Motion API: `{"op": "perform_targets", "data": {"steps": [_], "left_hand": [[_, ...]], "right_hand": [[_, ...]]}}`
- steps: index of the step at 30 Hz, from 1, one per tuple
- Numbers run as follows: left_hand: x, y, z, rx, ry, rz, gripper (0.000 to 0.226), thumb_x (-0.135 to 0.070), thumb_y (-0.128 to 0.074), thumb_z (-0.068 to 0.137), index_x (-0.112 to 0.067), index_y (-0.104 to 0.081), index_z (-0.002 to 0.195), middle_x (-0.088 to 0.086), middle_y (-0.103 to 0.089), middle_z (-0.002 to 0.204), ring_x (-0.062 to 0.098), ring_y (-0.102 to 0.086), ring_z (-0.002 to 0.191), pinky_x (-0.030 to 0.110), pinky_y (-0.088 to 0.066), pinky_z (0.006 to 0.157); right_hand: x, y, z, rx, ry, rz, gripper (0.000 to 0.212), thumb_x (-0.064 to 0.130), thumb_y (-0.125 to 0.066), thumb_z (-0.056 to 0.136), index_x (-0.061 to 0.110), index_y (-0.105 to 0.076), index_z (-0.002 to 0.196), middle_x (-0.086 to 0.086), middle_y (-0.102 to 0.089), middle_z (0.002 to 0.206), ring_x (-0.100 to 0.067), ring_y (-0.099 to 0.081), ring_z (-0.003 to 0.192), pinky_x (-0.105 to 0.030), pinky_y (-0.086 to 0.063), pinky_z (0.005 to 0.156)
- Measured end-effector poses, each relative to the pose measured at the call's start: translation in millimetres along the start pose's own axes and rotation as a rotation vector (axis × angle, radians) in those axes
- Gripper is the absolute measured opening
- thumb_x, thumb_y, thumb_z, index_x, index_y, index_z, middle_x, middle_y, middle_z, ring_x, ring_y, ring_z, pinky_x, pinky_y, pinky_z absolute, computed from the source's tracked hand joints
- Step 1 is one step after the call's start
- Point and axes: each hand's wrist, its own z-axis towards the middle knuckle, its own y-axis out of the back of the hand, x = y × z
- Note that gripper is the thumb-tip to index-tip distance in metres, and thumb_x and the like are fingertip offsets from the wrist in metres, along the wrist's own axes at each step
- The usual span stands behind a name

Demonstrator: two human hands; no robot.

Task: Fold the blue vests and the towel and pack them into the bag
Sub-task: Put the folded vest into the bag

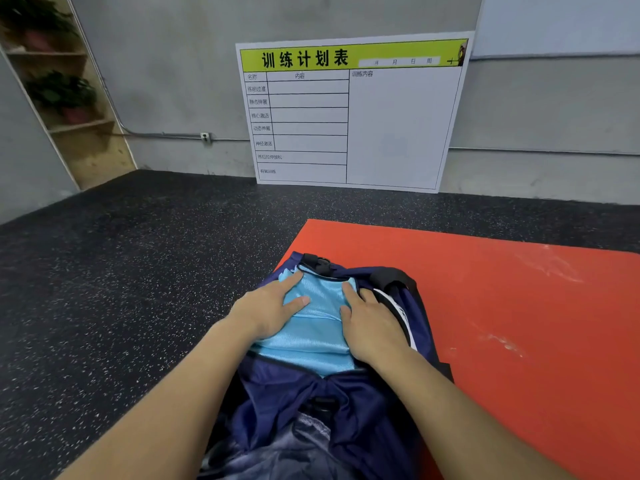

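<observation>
Clearly my left hand (pixel 268 311) and right hand (pixel 372 327) press with spread fingers; beneath them the blue vest (pixel 313 332) looks light, slippery, soft inside the bag (pixel 346 410).

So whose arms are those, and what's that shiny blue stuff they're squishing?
Those arms belong to a person wearing a camera on their head, so you see what they see, looking down. The left hand and right hand press flat on light blue vests, pushing them down into a dark blue bag. Neither hand is gripping anything; the fingers are straight. The bag sits at the edge of an orange mat on a speckled black floor. Leaning on the wall behind is a white training chart.
</observation>
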Motion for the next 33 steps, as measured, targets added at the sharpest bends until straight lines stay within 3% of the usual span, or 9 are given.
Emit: {"op": "perform_targets", "data": {"steps": [4, 8, 12, 15, 20, 23, 25, 28, 33], "left_hand": [[-1, -7, -8, -0.008, 0.024, -0.082, 0.057, -0.062, -0.026, 0.102, -0.053, -0.011, 0.156, -0.004, -0.035, 0.161, 0.029, -0.043, 0.141, 0.046, -0.036, 0.114], [-6, -4, -29, -0.217, -0.039, -0.102, 0.05, -0.051, -0.042, 0.101, -0.045, -0.036, 0.15, 0.002, -0.056, 0.131, 0.028, -0.057, 0.121, 0.039, -0.044, 0.102], [-8, -6, -34, -0.247, 0.04, -0.171, 0.04, -0.058, -0.052, 0.097, -0.043, -0.053, 0.134, -0.001, -0.072, 0.108, 0.027, -0.064, 0.105, 0.036, -0.05, 0.091], [-9, -2, -28, -0.238, 0.09, -0.142, 0.039, -0.066, -0.051, 0.093, -0.045, -0.056, 0.125, -0.003, -0.072, 0.11, 0.027, -0.065, 0.104, 0.037, -0.053, 0.088], [-23, 0, -24, -0.237, 0.131, 0.025, 0.034, -0.049, -0.049, 0.098, -0.042, -0.061, 0.129, 0.004, -0.067, 0.122, 0.031, -0.062, 0.111, 0.037, -0.051, 0.088], [-28, 1, -27, -0.468, 0.008, 0.264, 0.029, -0.042, -0.063, 0.092, -0.034, -0.071, 0.118, 0.003, -0.055, 0.114, 0.029, -0.053, 0.106, 0.042, -0.05, 0.086], [-28, -2, -22, -0.616, -0.191, 0.209, 0.02, -0.031, -0.073, 0.086, -0.029, -0.076, 0.105, 0.0, -0.057, 0.104, 0.026, -0.053, 0.098, 0.042, -0.049, 0.083], [-25, -7, -18, -0.439, -0.259, -0.087, 0.018, -0.023, -0.065, 0.095, -0.024, -0.076, 0.11, -0.004, -0.07, 0.107, 0.022, -0.063, 0.102, 0.038, -0.05, 0.091], [-15, -14, -8, -0.155, -0.123, -0.159, 0.035, -0.031, -0.055, 0.102, -0.022, -0.065, 0.134, -0.003, -0.06, 0.142, 0.016, -0.052, 0.134, 0.024, -0.035, 0.11]], "right_hand": [[-4, -1, 4, 0.023, -0.018, 0.085, 0.051, 0.034, -0.03, 0.11, 0.028, -0.025, 0.161, -0.01, -0.034, 0.156, -0.032, -0.047, 0.132, -0.039, -0.039, 0.104], [-8, 4, -1, -0.1, 0.024, 0.092, 0.045, 0.039, -0.041, 0.107, 0.034, -0.042, 0.152, -0.005, -0.042, 0.144, -0.028, -0.049, 0.124, -0.037, -0.041, 0.102], [-3, 3, -5, -0.166, 0.015, -0.016, 0.037, 0.04, -0.043, 0.107, 0.032, -0.05, 0.142, -0.004, -0.037, 0.141, -0.029, -0.044, 0.12, -0.039, -0.043, 0.097], [0, 0, -4, -0.174, 0.008, -0.074, 0.036, 0.04, -0.041, 0.107, 0.029, -0.051, 0.14, -0.006, -0.037, 0.14, -0.03, -0.044, 0.118, -0.04, -0.045, 0.093], [-2, 0, 1, -0.161, -0.012, -0.105, 0.038, 0.046, -0.04, 0.106, 0.03, -0.054, 0.137, -0.006, -0.042, 0.136, -0.031, -0.047, 0.116, -0.039, -0.046, 0.089], [-4, 3, 0, -0.218, 0.027, -0.014, 0.036, 0.047, -0.048, 0.103, 0.032, -0.062, 0.132, -0.001, -0.05, 0.132, -0.026, -0.053, 0.114, -0.037, -0.049, 0.088], [-3, 7, -2, -0.401, 0.137, 0.087, 0.026, 0.039, -0.058, 0.1, 0.029, -0.071, 0.121, 0.006, -0.058, 0.122, -0.02, -0.056, 0.11, -0.036, -0.051, 0.086], [-1, 4, 3, -0.492, 0.242, 0.195, 0.022, 0.025, -0.068, 0.095, 0.023, -0.074, 0.116, 0.009, -0.063, 0.115, -0.015, -0.057, 0.109, -0.035, -0.051, 0.09], [0, -14, 17, -0.134, 0.065, 0.275, 0.049, 0.026, -0.06, 0.1, 0.02, -0.051, 0.148, -0.001, -0.055, 0.148, -0.022, -0.049, 0.136, -0.034, -0.035, 0.115]]}}
